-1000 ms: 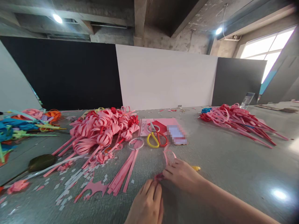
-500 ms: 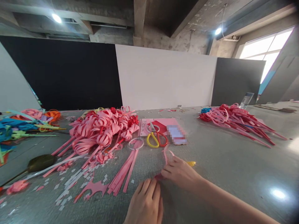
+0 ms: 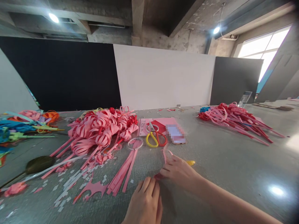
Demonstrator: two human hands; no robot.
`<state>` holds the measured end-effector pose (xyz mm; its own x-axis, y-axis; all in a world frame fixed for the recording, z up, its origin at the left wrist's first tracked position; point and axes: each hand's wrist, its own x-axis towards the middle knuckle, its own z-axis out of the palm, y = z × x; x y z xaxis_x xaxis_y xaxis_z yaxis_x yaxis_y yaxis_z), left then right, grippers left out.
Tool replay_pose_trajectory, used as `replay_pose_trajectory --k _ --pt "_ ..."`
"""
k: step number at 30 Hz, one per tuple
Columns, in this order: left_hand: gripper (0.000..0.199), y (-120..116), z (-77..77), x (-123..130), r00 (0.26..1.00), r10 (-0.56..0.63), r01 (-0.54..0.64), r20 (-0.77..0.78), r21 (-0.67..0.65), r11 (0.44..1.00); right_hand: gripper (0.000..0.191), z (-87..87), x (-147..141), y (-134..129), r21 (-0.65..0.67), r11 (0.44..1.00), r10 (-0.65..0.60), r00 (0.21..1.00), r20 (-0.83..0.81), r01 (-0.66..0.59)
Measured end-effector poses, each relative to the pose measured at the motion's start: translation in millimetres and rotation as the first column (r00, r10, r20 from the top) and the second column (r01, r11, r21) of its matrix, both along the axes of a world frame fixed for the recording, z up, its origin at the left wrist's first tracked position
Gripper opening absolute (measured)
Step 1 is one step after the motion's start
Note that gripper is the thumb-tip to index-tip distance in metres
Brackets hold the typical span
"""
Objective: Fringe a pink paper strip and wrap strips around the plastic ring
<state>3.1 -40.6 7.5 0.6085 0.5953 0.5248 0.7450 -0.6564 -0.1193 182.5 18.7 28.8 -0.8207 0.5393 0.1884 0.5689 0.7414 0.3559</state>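
My left hand (image 3: pixel 145 199) rests low on the table, its fingers pressed together and curled downward. Just ahead and to the right, my right hand (image 3: pixel 178 170) is closed in a pinch. A short piece of dark pink paper strip (image 3: pixel 158 176) shows between the two, reaching from my left fingertips to my right fingers; the rest of it is covered. Past the right hand's fingers, thin curling pink strips (image 3: pixel 164 155) stick up. Partly hidden behind that hand lies a yellow ribbed object (image 3: pixel 191 162). Flat pink strips (image 3: pixel 123 171) lie left of my hands, a white ring (image 3: pixel 135 144) at their far end.
Scissors (image 3: pixel 156 139) with yellow and red handles lie on pink paper beside a phone (image 3: pixel 175 134). Pink paper-strip flowers (image 3: pixel 102 130) are heaped to the left, above scattered white scraps (image 3: pixel 66 189). More strip bundles (image 3: pixel 233 119) lie at right. A dark leaf-shaped piece (image 3: pixel 40 164) is at left.
The view has shifted very slightly, so things on the table sit a little further left. Both hands keep nearly the same pose around the pink paper strip.
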Motion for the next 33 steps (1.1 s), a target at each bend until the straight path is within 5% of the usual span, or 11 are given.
replay_pose_trajectory --k 33 --pt "0.029 -1 1.6 0 0.999 -0.027 0.029 0.037 -0.054 0.998 0.014 2.8 16 12 0.032 0.999 -0.003 0.999 0.033 0.001"
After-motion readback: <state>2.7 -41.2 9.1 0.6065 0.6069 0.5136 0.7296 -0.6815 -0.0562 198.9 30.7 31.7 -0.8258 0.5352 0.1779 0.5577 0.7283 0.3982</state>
